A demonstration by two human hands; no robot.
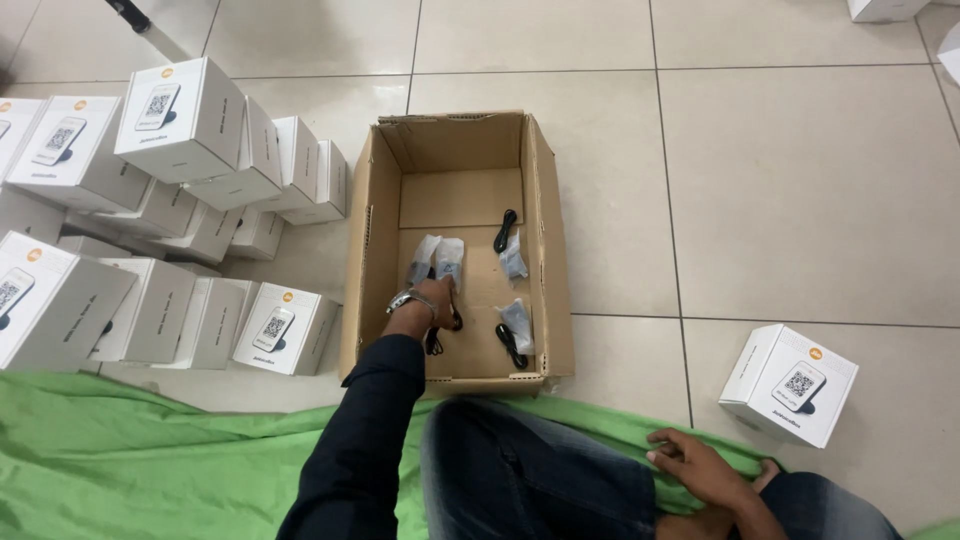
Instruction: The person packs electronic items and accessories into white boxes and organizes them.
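Observation:
An open cardboard box [553, 250] stands on the tiled floor in front of me. Inside lie several small clear packets [448, 258] with grey parts, and black coiled cables [506, 230]. My left hand [432, 298], with a wristwatch and a dark sleeve, reaches into the box. Its fingers rest at the packets near the box's middle, and the frame does not show whether they grip one. A black cable [434, 343] lies just under the wrist. My right hand [700, 468] rests on my leg at the edge of the green cloth [120, 460], fingers loose and holding nothing.
Stacks of white product boxes [180, 120] with a picture of a small device fill the floor to the left of the carton. One more white box [790, 385] stands alone at the right. I sit on the green cloth with my jeans-clad legs [520, 480] behind the carton.

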